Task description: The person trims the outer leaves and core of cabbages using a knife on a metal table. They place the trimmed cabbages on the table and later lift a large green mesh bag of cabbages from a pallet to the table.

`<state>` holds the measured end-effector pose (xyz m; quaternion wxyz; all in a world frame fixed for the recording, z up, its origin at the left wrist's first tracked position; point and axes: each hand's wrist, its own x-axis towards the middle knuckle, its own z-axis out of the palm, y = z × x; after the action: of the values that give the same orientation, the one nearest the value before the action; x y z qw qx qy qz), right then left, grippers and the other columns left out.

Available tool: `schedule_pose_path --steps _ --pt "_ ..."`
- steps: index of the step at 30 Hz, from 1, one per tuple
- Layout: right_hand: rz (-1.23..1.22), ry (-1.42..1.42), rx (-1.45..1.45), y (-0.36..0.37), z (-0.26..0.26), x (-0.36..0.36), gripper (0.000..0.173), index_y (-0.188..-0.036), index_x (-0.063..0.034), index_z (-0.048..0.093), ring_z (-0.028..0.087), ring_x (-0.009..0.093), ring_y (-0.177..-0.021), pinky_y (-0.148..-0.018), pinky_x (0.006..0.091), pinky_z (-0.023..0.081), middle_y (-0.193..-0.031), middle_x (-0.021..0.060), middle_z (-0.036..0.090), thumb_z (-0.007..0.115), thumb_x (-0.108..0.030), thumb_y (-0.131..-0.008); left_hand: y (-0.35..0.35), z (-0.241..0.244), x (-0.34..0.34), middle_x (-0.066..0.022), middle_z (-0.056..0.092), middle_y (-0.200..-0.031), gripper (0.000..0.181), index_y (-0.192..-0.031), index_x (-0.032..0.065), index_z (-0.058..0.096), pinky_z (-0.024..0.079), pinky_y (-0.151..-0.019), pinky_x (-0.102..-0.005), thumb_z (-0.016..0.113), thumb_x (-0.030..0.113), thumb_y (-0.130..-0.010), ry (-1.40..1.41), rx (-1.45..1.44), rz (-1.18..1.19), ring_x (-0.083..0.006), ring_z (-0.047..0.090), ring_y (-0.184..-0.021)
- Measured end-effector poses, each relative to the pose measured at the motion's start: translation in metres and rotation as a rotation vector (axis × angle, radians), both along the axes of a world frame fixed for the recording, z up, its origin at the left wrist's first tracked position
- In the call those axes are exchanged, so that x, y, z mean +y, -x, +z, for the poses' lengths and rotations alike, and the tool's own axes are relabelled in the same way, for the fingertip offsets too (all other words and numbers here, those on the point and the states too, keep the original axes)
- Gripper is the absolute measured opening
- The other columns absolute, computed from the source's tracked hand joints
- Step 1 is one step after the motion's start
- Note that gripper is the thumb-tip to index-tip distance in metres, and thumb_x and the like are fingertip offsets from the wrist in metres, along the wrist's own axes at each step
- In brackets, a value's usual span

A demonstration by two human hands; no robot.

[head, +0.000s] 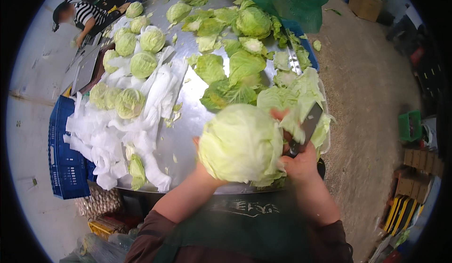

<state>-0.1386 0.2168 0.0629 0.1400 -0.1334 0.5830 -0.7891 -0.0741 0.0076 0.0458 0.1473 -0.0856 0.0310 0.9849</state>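
A large pale green cabbage [242, 143] is held up over the near edge of the metal table [192, 136]. My left hand [206, 173] grips it from the left and below, with most of its fingers hidden behind the head. In my right hand [300, 160] is a knife [309, 125], its black handle in the grip and its broad blade pointing up and away. Some fingers of that hand reach past the handle to a loose cabbage leaf [293, 123], partly blurred. Trimmed outer leaves [243, 68] lie just beyond the cabbage.
White foam net sleeves [102, 139] and several cabbages [143, 65] cover the table's left side. A blue crate [67, 150] stands at the left edge. Leaves fill a white container [325, 121] at right. A green mesh bag [293, 1] hangs at the far right; a co-worker [83, 17] stands far left.
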Motion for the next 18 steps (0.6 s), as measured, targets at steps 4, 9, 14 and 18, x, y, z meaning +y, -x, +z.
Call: schedule_pose_path --steps 4,9,14,18 --pt "0.015 -0.036 -0.239 0.0 0.013 -0.006 0.067 -0.14 -0.0051 0.047 0.052 0.005 -0.062 -0.048 0.0214 0.041 -0.116 0.0057 0.061 0.073 -0.008 -0.079 0.035 0.004 -0.001 -0.0124 0.044 -0.144 0.072 -0.145 0.0108 0.037 0.039 -0.108 -0.0474 0.042 0.061 -0.093 0.572 0.163 -0.132 -0.0289 0.046 -0.13" --pt "-0.256 -0.04 -0.208 -0.006 0.016 -0.019 0.039 -0.122 -0.0033 0.058 0.05 0.007 -0.053 -0.04 0.0236 0.038 -0.087 0.0001 0.057 0.069 -0.003 -0.084 0.021 -0.028 0.004 -0.0117 0.049 -0.142 0.066 -0.141 0.0115 0.043 0.044 -0.102 -0.0527 0.039 0.06 -0.095 0.44 -0.084 0.015 -0.032 0.051 -0.126" --pt "-0.369 -0.25 -0.054 -0.004 0.022 0.005 0.038 -0.12 -0.0059 0.063 0.059 0.012 -0.066 -0.056 0.0259 0.048 -0.08 0.0023 0.061 0.068 0.0 -0.082 0.013 0.004 0.003 -0.0065 0.051 -0.14 0.069 -0.141 0.0208 0.044 0.045 -0.097 -0.0581 0.031 0.069 -0.093 0.405 -0.178 0.046 -0.0316 0.051 -0.127" --pt "-0.079 -0.837 0.909 -0.001 0.018 0.015 0.054 -0.131 -0.0092 0.06 0.052 0.017 -0.057 -0.051 0.03 0.041 -0.072 0.0042 0.053 0.076 -0.013 -0.08 0.017 0.011 -0.003 -0.0043 0.053 -0.138 0.072 -0.142 0.0209 0.043 0.045 -0.095 -0.0586 0.027 0.071 -0.092 0.508 -0.227 0.01 -0.0309 0.052 -0.125"
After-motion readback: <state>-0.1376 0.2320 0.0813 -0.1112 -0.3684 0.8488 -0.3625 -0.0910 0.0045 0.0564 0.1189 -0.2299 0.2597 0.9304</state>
